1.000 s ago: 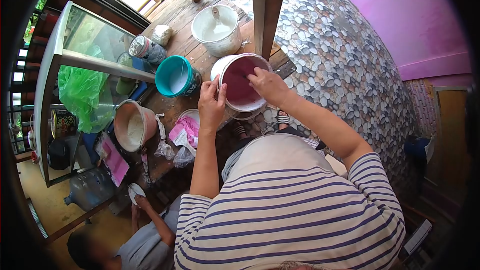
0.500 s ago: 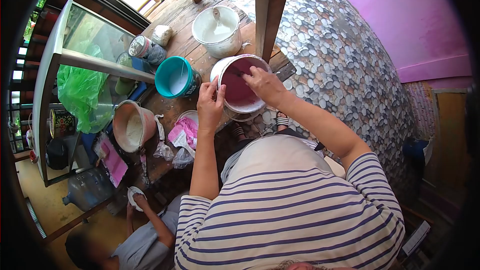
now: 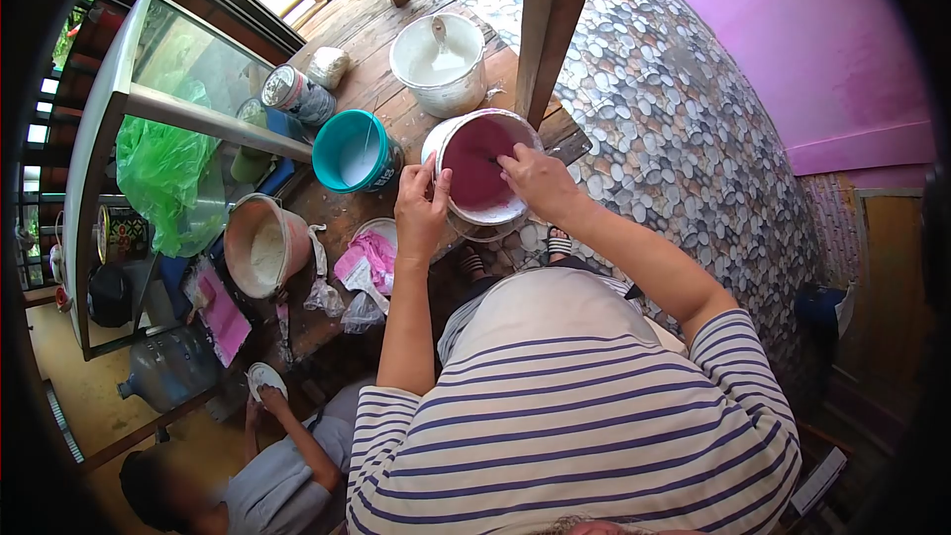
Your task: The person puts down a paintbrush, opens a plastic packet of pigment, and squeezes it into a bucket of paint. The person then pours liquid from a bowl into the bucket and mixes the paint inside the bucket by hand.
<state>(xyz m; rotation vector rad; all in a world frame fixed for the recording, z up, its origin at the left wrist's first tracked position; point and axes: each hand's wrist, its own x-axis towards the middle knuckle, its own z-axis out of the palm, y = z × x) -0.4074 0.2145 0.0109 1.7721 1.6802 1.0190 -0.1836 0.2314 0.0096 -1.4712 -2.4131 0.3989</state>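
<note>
A white bucket (image 3: pixel 432 144) with pink liquid inside, which looks like paint, stands tilted toward me at the table's edge. My left hand (image 3: pixel 423 206) grips its left rim, thumb and fingers closed over the edge. Over the right side of the opening, my right hand (image 3: pixel 543 183) is closed on a dark, thin tool (image 3: pixel 492 158) that reaches into the bucket; its lower end is hidden. Just behind stands a larger white bucket (image 3: pixel 436 91) with pale residue. To the left is a teal bucket (image 3: pixel 325 154) holding whitish liquid.
On the wooden table (image 3: pixel 381 104) are a paint-stained can (image 3: pixel 315 104), an orange bucket (image 3: pixel 297 253) with pale powder and a pink-stained cloth or bag (image 3: pixel 367 260). A wooden post (image 3: pixel 555 30) rises beside the buckets. A person (image 3: pixel 287 466) at lower left holds a white plate-like disc (image 3: pixel 265 378).
My right hand has shifted slightly right and down over the bucket, with the dark tool. My left hand stays on the rim. The view has shifted a little.
</note>
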